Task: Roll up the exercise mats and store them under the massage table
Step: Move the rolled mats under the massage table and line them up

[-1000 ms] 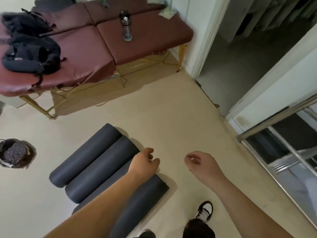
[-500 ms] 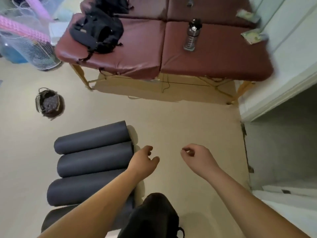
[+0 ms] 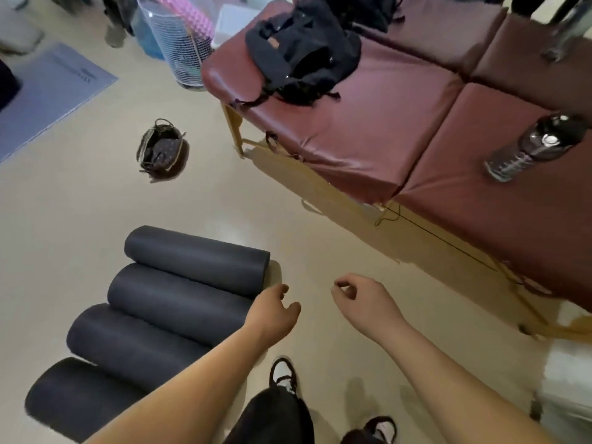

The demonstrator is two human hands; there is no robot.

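Mats (image 3: 179, 302): 4 dark rolls, side by side & touching, on beige floor (image 3: 256, 203), not under the table. L hand (image 3: 275, 312) hovers at their right ends, fingers loosely curled, holding nothing. R hand (image 3: 362, 299) near it over bare floor, likewise curled & empty. 2 shoes (image 3: 283, 374) below. Further out: 1 maroon massage table (image 3: 368, 133) on wood legs w/ 1 black backpack (image 3: 301, 59) & 1 bottle (image 3: 528, 149) on top; 1 woven basket (image 3: 161, 149) on floor; 1 flat grey-blue mat (image 3: 54, 91) far left

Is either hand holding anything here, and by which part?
Nothing is held. The left hand and right hand are loosely curled and empty, near the rolled mats.
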